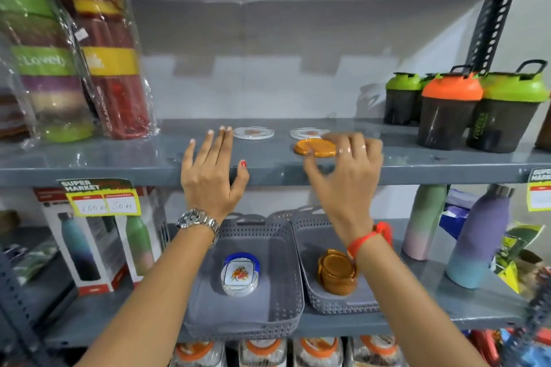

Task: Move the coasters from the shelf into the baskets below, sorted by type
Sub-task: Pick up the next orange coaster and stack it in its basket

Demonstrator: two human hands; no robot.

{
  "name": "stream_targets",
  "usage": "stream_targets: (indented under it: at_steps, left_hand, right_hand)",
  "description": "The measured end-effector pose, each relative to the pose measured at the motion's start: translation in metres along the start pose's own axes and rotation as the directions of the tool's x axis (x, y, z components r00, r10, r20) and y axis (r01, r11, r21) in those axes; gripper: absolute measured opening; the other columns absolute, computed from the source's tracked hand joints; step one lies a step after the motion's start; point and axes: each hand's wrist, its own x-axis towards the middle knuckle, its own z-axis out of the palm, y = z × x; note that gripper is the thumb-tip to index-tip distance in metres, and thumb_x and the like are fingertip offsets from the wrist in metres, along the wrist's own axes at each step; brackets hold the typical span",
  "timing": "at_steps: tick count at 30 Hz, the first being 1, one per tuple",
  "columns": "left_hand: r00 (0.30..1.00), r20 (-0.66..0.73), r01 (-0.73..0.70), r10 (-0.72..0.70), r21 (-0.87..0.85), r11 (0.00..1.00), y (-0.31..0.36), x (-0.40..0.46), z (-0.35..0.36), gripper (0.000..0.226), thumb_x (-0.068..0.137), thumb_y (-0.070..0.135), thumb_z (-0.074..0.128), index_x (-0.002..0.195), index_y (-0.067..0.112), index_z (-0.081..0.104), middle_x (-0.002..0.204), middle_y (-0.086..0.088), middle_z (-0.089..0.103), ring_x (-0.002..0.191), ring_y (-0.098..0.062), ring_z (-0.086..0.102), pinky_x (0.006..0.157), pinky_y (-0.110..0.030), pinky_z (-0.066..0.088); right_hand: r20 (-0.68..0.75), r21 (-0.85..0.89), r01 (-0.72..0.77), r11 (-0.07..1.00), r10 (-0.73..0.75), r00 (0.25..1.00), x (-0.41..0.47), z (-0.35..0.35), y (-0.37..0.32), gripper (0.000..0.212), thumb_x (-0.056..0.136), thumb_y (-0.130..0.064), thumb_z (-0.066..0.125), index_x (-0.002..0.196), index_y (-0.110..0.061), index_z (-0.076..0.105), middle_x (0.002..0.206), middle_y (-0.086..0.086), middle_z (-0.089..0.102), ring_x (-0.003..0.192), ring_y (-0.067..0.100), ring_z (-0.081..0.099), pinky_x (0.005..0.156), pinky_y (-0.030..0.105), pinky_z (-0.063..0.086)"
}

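On the grey shelf lie two clear round coasters with an orange print, one in the middle and another to its right. An amber coaster lies in front of the second; the fingers of my right hand curl over its right edge, thumb below the shelf lip. My left hand rests flat and open on the shelf edge, fingertips just left of the first clear coaster. Below, the left grey basket holds clear printed coasters; the right grey basket holds stacked amber coasters.
Wrapped colourful containers stand at the shelf's left, shaker bottles at its right. On the lower shelf are boxed bottles to the left and pastel bottles to the right. A perforated upright rises at the back right.
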Motion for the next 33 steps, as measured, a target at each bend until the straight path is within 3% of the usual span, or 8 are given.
stream_targets:
  at_steps: [2, 4, 9, 14, 18, 21, 26, 33]
  left_hand:
    - [1.0, 0.024, 0.012, -0.012, -0.012, 1.0, 0.001, 0.001, -0.003, 0.055, 0.088, 0.034, 0.038, 0.13, 0.003, 0.054, 0.126, -0.015, 0.06, 0.12, -0.03, 0.055, 0.105, -0.049, 0.034]
    - [0.998, 0.053, 0.021, -0.02, -0.022, 1.0, 0.003, 0.001, -0.006, 0.055, 0.088, 0.034, 0.038, 0.128, 0.002, 0.056, 0.125, -0.015, 0.061, 0.118, -0.031, 0.056, 0.103, -0.049, 0.036]
    - [0.992, 0.12, 0.033, -0.029, -0.026, 0.999, 0.003, 0.002, -0.01, 0.057, 0.087, 0.035, 0.037, 0.13, 0.001, 0.054, 0.128, -0.016, 0.058, 0.118, -0.033, 0.056, 0.103, -0.049, 0.037]
    - [0.988, 0.147, 0.041, -0.037, -0.024, 0.999, 0.003, 0.002, -0.011, 0.059, 0.086, 0.035, 0.037, 0.131, 0.001, 0.052, 0.132, -0.016, 0.055, 0.119, -0.034, 0.055, 0.102, -0.051, 0.037]
    - [0.99, 0.132, 0.045, -0.041, -0.03, 0.999, 0.002, 0.002, -0.009, 0.057, 0.086, 0.035, 0.038, 0.131, 0.002, 0.052, 0.133, -0.015, 0.054, 0.123, -0.032, 0.052, 0.104, -0.05, 0.035]
    - [0.993, 0.112, 0.032, -0.029, -0.021, 0.999, 0.001, 0.002, -0.006, 0.057, 0.087, 0.035, 0.038, 0.133, 0.003, 0.051, 0.136, -0.013, 0.052, 0.127, -0.031, 0.048, 0.108, -0.049, 0.029]
    - [0.998, 0.066, 0.018, -0.016, -0.027, 0.999, -0.001, 0.001, -0.003, 0.058, 0.085, 0.035, 0.04, 0.135, 0.007, 0.049, 0.142, -0.009, 0.046, 0.133, -0.029, 0.039, 0.112, -0.048, 0.018]
    - [0.998, 0.068, 0.009, -0.01, 0.009, 1.0, -0.002, 0.003, -0.003, 0.06, 0.084, 0.036, 0.041, 0.138, 0.011, 0.046, 0.144, -0.006, 0.043, 0.133, -0.028, 0.038, 0.112, -0.048, 0.016]
  right_hand:
    - [0.256, -0.235, -0.131, 0.963, 0.191, 0.948, 0.027, 0.006, -0.002, 0.056, 0.068, -0.053, 0.064, 0.107, -0.012, 0.065, 0.098, 0.009, 0.068, 0.096, 0.033, 0.052, 0.082, 0.042, 0.041]
    - [0.466, -0.333, -0.185, 0.924, 0.332, 0.82, 0.042, 0.013, 0.0, 0.07, 0.064, -0.063, 0.06, 0.109, -0.009, 0.063, 0.107, 0.011, 0.067, 0.108, 0.034, 0.049, 0.094, 0.049, 0.036]
    - [0.636, -0.361, -0.235, 0.902, 0.423, 0.646, 0.053, 0.031, 0.011, 0.073, 0.061, -0.073, 0.059, 0.099, -0.011, 0.066, 0.108, 0.013, 0.068, 0.12, 0.037, 0.047, 0.109, 0.066, 0.018]
    - [0.548, -0.275, -0.219, 0.936, 0.34, 0.764, 0.05, 0.029, 0.008, 0.075, 0.057, -0.078, 0.06, 0.091, -0.012, 0.068, 0.1, 0.01, 0.07, 0.113, 0.034, 0.052, 0.108, 0.063, 0.025]
    - [0.391, -0.128, -0.124, 0.984, 0.165, 0.905, 0.048, 0.017, -0.007, 0.084, 0.059, -0.076, 0.061, 0.119, -0.017, 0.061, 0.121, 0.005, 0.065, 0.119, 0.032, 0.048, 0.109, 0.063, 0.02]
    - [0.242, 0.002, -0.07, 0.998, 0.068, 0.968, 0.057, 0.004, -0.023, 0.084, 0.06, -0.068, 0.069, 0.124, -0.014, 0.059, 0.126, 0.004, 0.062, 0.117, 0.032, 0.049, 0.11, 0.062, 0.024]
    - [-0.002, 0.194, 0.024, 0.981, -0.024, 1.0, 0.07, -0.025, -0.045, 0.081, 0.061, -0.058, 0.078, 0.12, -0.004, 0.062, 0.122, 0.011, 0.064, 0.107, 0.035, 0.055, 0.099, 0.063, 0.036]
    - [-0.153, 0.289, 0.104, 0.952, -0.061, 0.986, 0.079, -0.062, -0.062, 0.081, 0.064, -0.058, 0.077, 0.121, -0.002, 0.061, 0.126, 0.013, 0.061, 0.112, 0.034, 0.055, 0.096, 0.064, 0.038]
